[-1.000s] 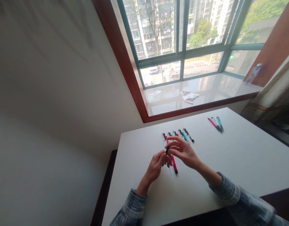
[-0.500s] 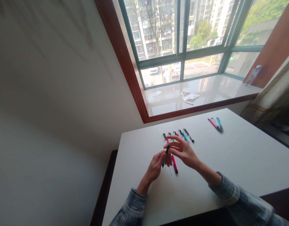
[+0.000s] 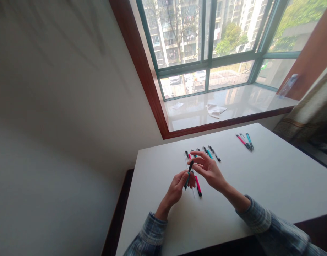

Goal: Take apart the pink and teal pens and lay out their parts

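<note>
Blue checked cloth of my left sleeve (image 3: 152, 231) ends at my wrist, and my left hand (image 3: 175, 190) is up over the smooth white counter (image 3: 272, 185). My left fingers (image 3: 182, 179) are pressed shut on a teal and black pen (image 3: 187, 179). The pen is held tilted in the air between my two hands, and it looks thin and hard, like plastic. Its black end (image 3: 190, 166) points up and away from me. My right hand (image 3: 209, 171) is just beside it. My right fingers (image 3: 200, 156) are spread and curved near that black end, but I cannot tell if they touch it. Under my hands lie a thin clear stick (image 3: 193, 193) and a pink pen (image 3: 197, 185) with a black tip. Farther off is a row of pens (image 3: 199, 153), and at the far right, a small group of pens (image 3: 244, 141) lies apart.
</note>
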`<move>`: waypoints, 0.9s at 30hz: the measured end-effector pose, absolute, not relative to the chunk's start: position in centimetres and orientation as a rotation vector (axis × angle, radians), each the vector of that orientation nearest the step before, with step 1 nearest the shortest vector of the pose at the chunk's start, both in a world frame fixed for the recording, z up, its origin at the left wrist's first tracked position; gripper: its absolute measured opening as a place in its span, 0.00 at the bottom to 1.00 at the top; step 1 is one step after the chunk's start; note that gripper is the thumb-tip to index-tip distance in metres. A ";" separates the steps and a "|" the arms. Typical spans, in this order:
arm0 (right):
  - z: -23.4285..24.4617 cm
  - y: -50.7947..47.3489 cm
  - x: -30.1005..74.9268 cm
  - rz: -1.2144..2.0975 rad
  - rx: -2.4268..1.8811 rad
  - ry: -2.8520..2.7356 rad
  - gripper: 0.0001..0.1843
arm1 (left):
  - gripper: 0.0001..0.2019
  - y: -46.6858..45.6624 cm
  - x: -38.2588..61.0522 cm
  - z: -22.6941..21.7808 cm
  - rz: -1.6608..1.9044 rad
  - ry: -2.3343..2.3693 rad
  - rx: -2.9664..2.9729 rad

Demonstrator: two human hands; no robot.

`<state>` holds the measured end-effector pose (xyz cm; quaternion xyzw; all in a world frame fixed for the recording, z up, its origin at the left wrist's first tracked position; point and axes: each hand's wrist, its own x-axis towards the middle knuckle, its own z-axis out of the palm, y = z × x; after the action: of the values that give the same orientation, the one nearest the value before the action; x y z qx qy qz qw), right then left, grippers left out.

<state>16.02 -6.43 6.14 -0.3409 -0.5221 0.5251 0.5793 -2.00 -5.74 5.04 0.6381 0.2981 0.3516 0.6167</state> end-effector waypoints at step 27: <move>3.8 -8.0 21.8 0.721 -1.456 -1.741 0.08 | 0.16 -5.3 -2.2 3.4 0.913 0.654 1.216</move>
<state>21.80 -8.03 3.77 -0.5678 -0.6789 0.2811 0.3711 -2.21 -5.31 3.36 0.5408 0.2909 0.4060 0.6768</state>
